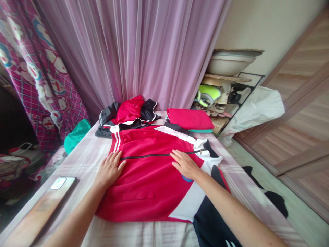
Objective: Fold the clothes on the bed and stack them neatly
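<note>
A red zip-up jacket (144, 175) with white and black shoulder panels lies spread on the table, its collar to the right and its striped hem to the left. The black zipper runs across it, closed. My left hand (110, 168) rests flat at the hem end, fingers outstretched. Toward the collar, my right hand (185, 164) lies on the jacket just beside the zipper, fingers extended. Neither hand grips anything. One black sleeve (212, 216) hangs toward me under my right forearm. Part of a blue round badge shows below my right hand.
Behind the jacket lie a heap of red and black clothes (130, 111) and a folded red garment (190, 119) on a teal one. A phone (43, 209) sits at the left on the checked cloth (84, 164). Right of the table stands a rack (241, 99) with basins.
</note>
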`<state>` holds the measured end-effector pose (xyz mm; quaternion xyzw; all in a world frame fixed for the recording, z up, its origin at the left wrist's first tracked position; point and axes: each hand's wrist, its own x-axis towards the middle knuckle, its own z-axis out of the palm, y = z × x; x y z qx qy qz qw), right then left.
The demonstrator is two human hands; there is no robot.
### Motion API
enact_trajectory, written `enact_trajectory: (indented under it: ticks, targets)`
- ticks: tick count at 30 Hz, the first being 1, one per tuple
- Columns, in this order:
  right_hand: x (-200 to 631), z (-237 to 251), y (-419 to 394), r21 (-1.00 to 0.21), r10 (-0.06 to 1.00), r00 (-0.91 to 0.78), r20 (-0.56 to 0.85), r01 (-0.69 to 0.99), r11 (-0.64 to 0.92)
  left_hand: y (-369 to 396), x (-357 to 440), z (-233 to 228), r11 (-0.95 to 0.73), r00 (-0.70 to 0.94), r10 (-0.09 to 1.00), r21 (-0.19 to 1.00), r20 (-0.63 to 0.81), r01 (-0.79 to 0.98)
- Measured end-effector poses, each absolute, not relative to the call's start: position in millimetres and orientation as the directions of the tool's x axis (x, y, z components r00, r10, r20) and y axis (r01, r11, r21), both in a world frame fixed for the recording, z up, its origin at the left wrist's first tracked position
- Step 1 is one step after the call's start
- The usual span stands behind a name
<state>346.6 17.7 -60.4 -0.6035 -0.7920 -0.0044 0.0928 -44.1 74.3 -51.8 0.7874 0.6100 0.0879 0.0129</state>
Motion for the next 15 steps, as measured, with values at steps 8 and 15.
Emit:
enact_trajectory:
  ticks: [8,15]
  targets:
    - [441,-80,-50,0.001,0.973,-0.107,0.203,0.994,0.109,82,-49,-60,-0.260,0.247,0.964,0.177,0.097,0.949]
    - [428,-55,-44,-0.002,0.992,-0.020,0.128,1.000,0.021,90,-61,-65,-0.274,0.255,0.960,0.206,0.118,0.939]
